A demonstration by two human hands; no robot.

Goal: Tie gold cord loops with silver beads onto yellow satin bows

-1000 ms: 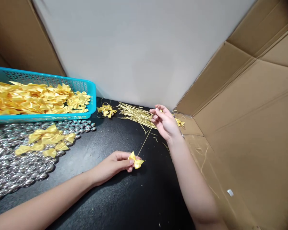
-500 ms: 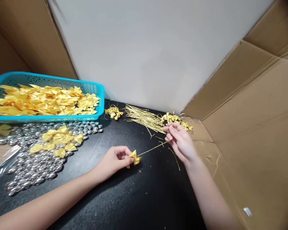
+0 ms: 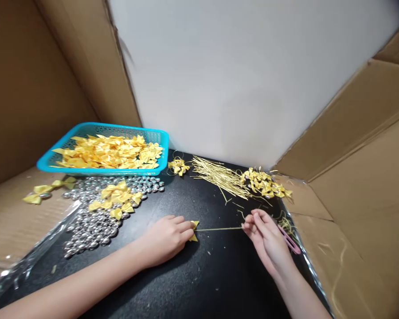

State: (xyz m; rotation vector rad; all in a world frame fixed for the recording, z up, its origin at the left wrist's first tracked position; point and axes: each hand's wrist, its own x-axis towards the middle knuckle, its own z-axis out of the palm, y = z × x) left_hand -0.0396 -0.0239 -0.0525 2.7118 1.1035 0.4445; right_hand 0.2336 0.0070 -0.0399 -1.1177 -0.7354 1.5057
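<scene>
Evidently, left hand (image 3: 169, 238) fingers clamped over bow (image 3: 195, 224) | right hand (image 3: 266, 239) fingers together on far end of cord (image 3: 219, 229) | cord straight between hands, probably thin, springy; hold by its end | bow low over table (image 3: 146, 288), contact hidden; likely light, soft, slick, easily creased; pinch at middle | beads (image 3: 96, 232) left

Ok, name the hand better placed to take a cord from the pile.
Likely the right hand: it is nearer the pile, though holding a cord; the left hand, on a bow, is farther.
</scene>
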